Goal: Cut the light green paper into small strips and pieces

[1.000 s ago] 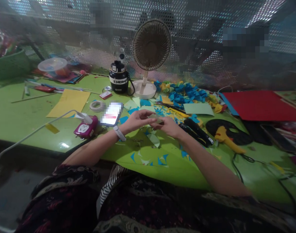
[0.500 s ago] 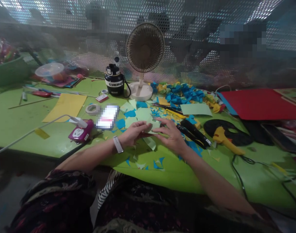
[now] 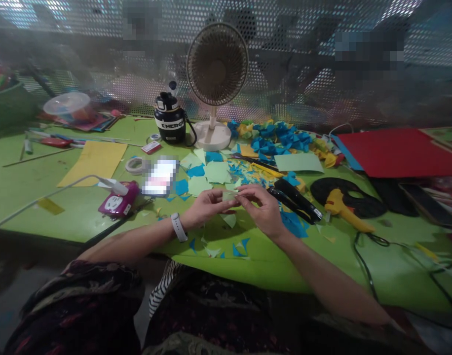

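Between my two hands is a small piece of pale green paper (image 3: 229, 195), pinched at its edges. My left hand (image 3: 207, 207), with a pale watch on the wrist, grips its left side between thumb and fingers. At the right edge, the fingertips of my right hand (image 3: 261, 209) are closed on the same piece. Below them another pale green paper piece (image 3: 229, 220) lies on the table. Just beyond my hands are cut pale green sheets (image 3: 216, 172) and blue scraps (image 3: 181, 187). A black stapler (image 3: 296, 199) lies to the right of my right hand.
A yellow glue gun (image 3: 346, 212) with a cord lies at right. Behind stand a fan (image 3: 217, 64) and a black bottle (image 3: 170, 121). Blue and yellow folded paper (image 3: 281, 138) is heaped at the back. A phone (image 3: 160, 176), tape roll (image 3: 136, 166) and purple socket adapter (image 3: 118, 199) are left.
My right hand's fingers were spread near the paper and are now closed on its edge. The view has shifted slightly. The table items are unmoved.
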{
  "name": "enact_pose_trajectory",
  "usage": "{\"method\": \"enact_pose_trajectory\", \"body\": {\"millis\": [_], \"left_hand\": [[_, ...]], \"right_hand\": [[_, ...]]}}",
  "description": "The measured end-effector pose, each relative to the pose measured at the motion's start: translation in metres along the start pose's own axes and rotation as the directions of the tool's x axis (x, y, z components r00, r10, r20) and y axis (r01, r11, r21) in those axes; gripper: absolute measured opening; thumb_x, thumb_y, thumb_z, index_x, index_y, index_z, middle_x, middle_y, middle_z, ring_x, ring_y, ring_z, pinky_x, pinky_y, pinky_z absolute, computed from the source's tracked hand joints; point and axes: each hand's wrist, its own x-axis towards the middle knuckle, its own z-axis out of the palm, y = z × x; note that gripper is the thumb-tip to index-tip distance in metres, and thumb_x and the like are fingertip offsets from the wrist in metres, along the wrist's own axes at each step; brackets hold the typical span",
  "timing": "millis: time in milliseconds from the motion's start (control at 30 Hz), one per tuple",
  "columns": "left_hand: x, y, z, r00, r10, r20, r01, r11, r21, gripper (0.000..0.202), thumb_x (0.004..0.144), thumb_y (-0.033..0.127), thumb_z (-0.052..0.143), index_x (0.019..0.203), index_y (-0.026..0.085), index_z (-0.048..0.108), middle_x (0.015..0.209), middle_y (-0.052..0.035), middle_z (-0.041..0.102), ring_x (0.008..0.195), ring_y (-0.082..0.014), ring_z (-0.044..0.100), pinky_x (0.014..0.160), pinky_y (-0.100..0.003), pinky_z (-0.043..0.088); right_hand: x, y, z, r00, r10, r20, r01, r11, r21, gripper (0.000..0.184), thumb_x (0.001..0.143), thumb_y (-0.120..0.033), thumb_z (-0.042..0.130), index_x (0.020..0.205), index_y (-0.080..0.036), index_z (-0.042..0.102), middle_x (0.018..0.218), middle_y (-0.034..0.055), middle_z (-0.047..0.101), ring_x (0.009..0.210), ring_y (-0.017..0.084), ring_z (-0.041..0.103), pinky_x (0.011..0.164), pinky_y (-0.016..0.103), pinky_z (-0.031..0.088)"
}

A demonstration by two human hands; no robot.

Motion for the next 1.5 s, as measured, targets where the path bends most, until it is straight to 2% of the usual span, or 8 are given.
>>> {"method": "enact_pose_trajectory", "body": {"millis": [133,433,1067,1233,1367,1500], "left_hand": [[0.0012,-0.0022,-0.0017,1.0,0.007,0.029,-0.007,1.0,0.012,0.039,0.073,0.039,0.083,0.102,0.015,0.073,0.105,-0.0097,0.075,0.096,-0.018,0.071,0.087,-0.034,0.058],[0.0012,-0.0046,-0.0052,0.999,0.012,0.053,-0.014,0.999,0.035,0.039,0.077,0.042,0.08,0.104,0.015,0.072,0.11,-0.0119,0.074,0.102,-0.0212,0.071,0.087,-0.034,0.057],[0.0025,-0.0093,-0.0059,0.999,0.026,0.037,-0.027,0.999,0.047,0.039,0.076,0.045,0.08,0.099,0.014,0.073,0.103,-0.0107,0.075,0.095,-0.0188,0.072,0.086,-0.034,0.058],[0.003,-0.0084,-0.005,0.998,0.062,0.029,-0.064,0.995,0.071,0.039,0.076,0.046,0.079,0.093,0.011,0.071,0.095,-0.0092,0.075,0.09,-0.0187,0.073,0.084,-0.034,0.059],[0.0036,-0.0061,-0.0046,0.996,0.091,0.006,-0.091,0.992,0.087,0.038,0.077,0.045,0.079,0.091,0.011,0.069,0.09,-0.0079,0.075,0.086,-0.018,0.073,0.08,-0.032,0.06],[0.0041,-0.0064,-0.0062,0.995,0.104,0.0,-0.103,0.988,0.117,0.041,0.076,0.048,0.079,0.09,0.011,0.066,0.088,-0.0083,0.075,0.084,-0.0184,0.073,0.077,-0.031,0.06]], "right_hand": [[-0.0002,0.0015,0.0004,0.999,0.035,0.03,-0.037,0.998,0.058,0.015,0.088,-0.039,0.068,0.089,-0.024,0.068,0.098,0.005,0.07,0.086,0.019,0.068,0.08,0.037,0.06],[0.0001,-0.0019,-0.0005,0.995,0.098,0.034,-0.101,0.99,0.095,0.02,0.085,-0.043,0.069,0.087,-0.023,0.068,0.091,0.0041,0.071,0.083,0.02,0.069,0.078,0.037,0.06],[-0.0028,0.0025,0.0001,0.996,0.077,0.041,-0.08,0.994,0.08,0.015,0.088,-0.038,0.066,0.089,-0.023,0.069,0.089,0.0028,0.072,0.08,0.018,0.068,0.075,0.033,0.058],[-0.0023,0.0012,0.0011,0.993,0.111,0.045,-0.114,0.99,0.083,0.023,0.088,-0.045,0.065,0.09,-0.023,0.065,0.089,0.0038,0.071,0.08,0.019,0.068,0.073,0.033,0.057],[-0.0003,0.0002,0.0005,0.979,0.204,0.016,-0.204,0.975,0.087,0.034,0.083,-0.052,0.068,0.094,-0.022,0.056,0.086,0.0033,0.068,0.076,0.018,0.065,0.068,0.031,0.053],[0.0006,0.001,-0.0004,0.97,0.199,0.142,-0.192,0.979,-0.063,0.034,0.087,-0.053,0.062,0.079,-0.022,0.05,0.067,-0.0025,0.053,0.06,0.013,0.05,0.056,0.027,0.041]]}}
